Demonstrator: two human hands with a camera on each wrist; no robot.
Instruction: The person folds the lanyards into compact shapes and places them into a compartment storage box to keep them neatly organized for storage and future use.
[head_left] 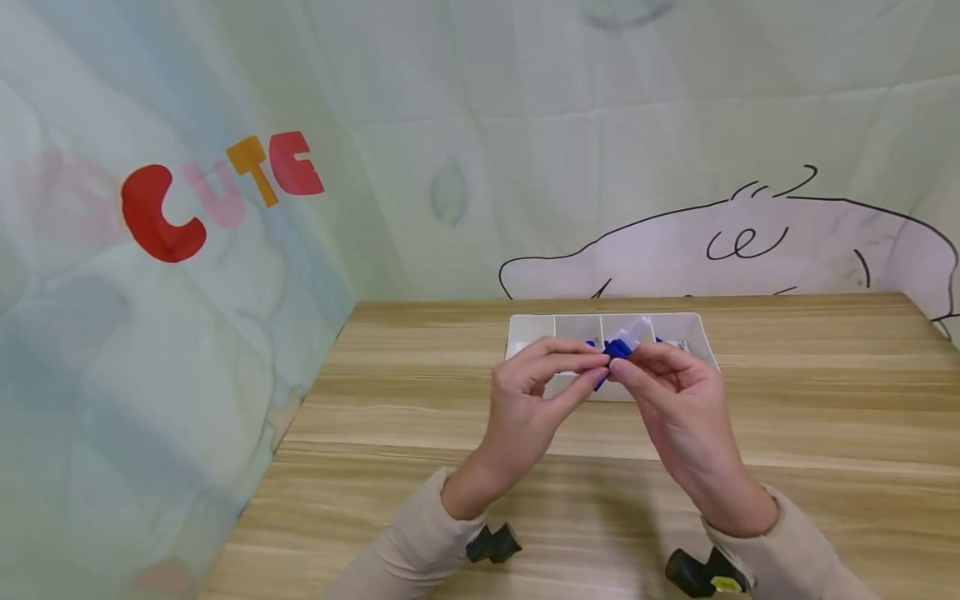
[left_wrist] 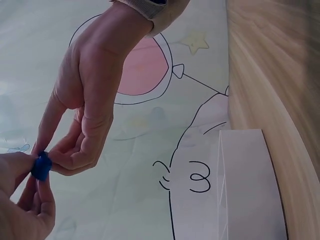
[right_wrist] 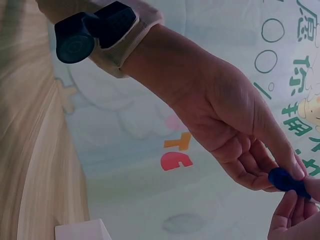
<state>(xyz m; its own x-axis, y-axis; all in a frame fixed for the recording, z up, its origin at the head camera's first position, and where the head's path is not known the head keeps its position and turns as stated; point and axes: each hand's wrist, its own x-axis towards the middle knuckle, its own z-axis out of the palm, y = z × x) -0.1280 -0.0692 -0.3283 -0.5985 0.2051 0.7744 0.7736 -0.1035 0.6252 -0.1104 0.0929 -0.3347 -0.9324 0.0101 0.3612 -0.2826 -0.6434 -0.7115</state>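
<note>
From the head view, your left hand (head_left: 525,387) and right hand (head_left: 675,400) pinch a small blue plastic piece (head_left: 617,350) above the white divided plastic tray (head_left: 697,329) at 12 o'clock on the wooden table (head_left: 825,400). In the left wrist view, your fingers (left_wrist: 75,160) curl tightly around it (left_wrist: 41,166); keep them steady. The right wrist view shows the same grip (right_wrist: 285,179).

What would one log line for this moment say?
left hand: pinches blue piece | right hand: pinches it too | white divided tray: behind, on wooden table

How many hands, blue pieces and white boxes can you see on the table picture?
Hands: 2, the left hand and the right hand
Small blue plastic piece pinched between both hands: 1
White plastic box with compartments on the wooden table: 1
Total: 4
</note>
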